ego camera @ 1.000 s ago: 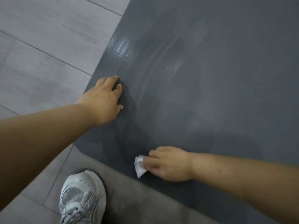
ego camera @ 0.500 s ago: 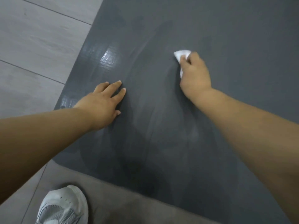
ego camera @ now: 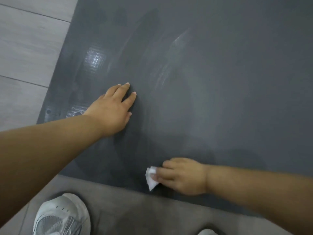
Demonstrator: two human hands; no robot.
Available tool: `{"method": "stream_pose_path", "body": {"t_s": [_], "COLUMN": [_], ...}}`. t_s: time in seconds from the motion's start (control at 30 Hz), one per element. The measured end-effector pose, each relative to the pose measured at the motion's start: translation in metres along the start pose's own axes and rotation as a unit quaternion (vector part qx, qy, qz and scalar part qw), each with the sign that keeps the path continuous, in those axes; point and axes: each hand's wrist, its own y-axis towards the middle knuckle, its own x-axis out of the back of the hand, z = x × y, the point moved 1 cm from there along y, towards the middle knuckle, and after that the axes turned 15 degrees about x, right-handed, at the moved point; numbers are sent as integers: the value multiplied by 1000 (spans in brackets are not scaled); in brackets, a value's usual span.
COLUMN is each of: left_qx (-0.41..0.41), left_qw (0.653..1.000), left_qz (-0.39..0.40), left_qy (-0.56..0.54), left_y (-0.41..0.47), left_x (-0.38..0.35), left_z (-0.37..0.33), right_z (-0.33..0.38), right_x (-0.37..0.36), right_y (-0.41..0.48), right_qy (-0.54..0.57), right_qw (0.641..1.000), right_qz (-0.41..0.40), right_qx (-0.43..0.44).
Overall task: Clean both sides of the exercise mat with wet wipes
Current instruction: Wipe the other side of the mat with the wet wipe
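A dark grey exercise mat lies flat on the floor and fills most of the view. Curved wet streaks and shiny damp patches show on its left half. My left hand presses flat on the mat with its fingers straight, near the left edge. My right hand holds a small white wet wipe against the mat close to its near edge. The wipe sticks out to the left of my fingers.
Light grey floor tiles run along the left of the mat. A grey rug or cloth strip lies along the near edge. A white sneaker stands at the bottom left, and another shoe tip shows at the bottom edge.
My right hand has swept the wipe from the mat's middle back down to the near edge. The left hand stays pressed flat on the mat.
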Motion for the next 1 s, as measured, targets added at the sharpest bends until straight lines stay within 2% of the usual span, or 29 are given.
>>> {"method": "stream_pose_path", "body": {"t_s": [0.1,0.17,0.23,0.3,0.33,0.4,0.47,0.5,0.53,0.63,0.7,0.83,0.87,0.93,0.97,1.0], "left_qx": [-45,-44,-43,-42,-39,-35,-33,-32,-33,-32,-29,-10,-3,9,13,18], "left_qw": [998,998,998,997,997,997,998,998,998,998,998,999,1000,1000,1000,1000], "left_qz": [10,13,14,25,33,47,51,49,47,52,52,27,19,8,2,-1], "left_qy": [40,41,47,52,49,41,35,31,25,10,10,18,15,5,0,0], "left_y": [1,2,3,3,2,2,2,3,3,2,2,3,3,2,2,3], "left_x": [5,10,10,8,7,6,6,6,6,7,10,18,19,19,19,18], "left_z": [-13,-12,-8,-7,-7,-10,-10,-9,-8,-6,-7,-15,-18,-25,-28,-31], "right_z": [-64,-118,-175,-214,-225,-237,-232,-223,-211,-143,-89,-24,-25,-44,-66,-91], "right_x": [36,66,94,114,120,124,120,117,105,65,42,21,23,39,49,62], "right_y": [-4,-8,-24,-46,-53,-60,-45,-32,-17,21,22,-17,-23,-26,-31,-38], "right_qy": [-49,-126,-164,-179,-161,-155,-139,-120,-95,-44,-11,-8,10,-14,-18,-32], "right_qw": [991,965,908,834,810,779,756,771,807,941,982,1000,1000,999,994,981], "right_qz": [-77,-136,-185,-197,-189,-179,-234,-242,-224,-116,-75,14,18,-25,-71,-103], "right_qx": [-98,-184,-337,-484,-532,-580,-595,-576,-538,-314,-171,-9,-13,-42,-81,-162]}}
